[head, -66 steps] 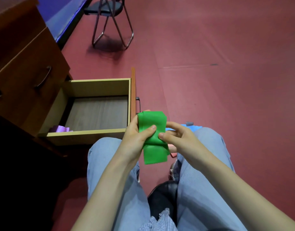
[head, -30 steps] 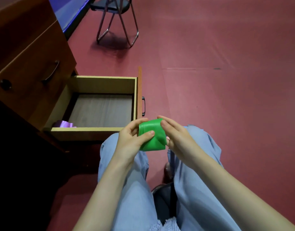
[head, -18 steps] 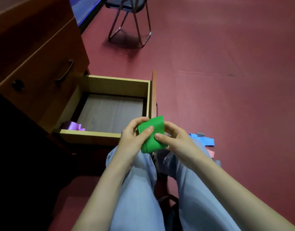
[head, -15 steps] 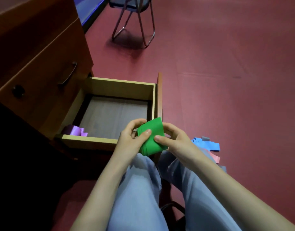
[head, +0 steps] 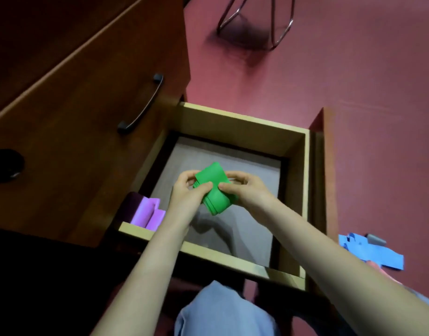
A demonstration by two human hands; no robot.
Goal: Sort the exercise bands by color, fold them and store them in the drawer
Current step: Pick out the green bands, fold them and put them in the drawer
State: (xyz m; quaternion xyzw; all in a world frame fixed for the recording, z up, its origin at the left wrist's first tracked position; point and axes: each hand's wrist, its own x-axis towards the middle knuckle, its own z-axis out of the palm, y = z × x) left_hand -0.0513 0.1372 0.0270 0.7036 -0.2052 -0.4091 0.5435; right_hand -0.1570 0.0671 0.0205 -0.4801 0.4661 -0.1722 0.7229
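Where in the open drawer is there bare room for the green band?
The drawer floor is bare from the purple band across to the right wall. Only its near-left corner is crowded. The left hand and right hand hold the green band above the middle.

1. Green exercise band [head: 213, 187]: thin, smooth, matt rubbery sheet; purple band [head: 148, 212] looks the same.
2. Drawer [head: 233, 132]: pale matt wood-look board, grey grained bottom.
3. Cabinet front [head: 87, 117]: red-brown wood veneer, slight sheen; handle [head: 143, 105] dark metal.
4. Chair legs [head: 291, 21]: shiny metal tube.
5. Floor [head: 342, 69]: matt red.
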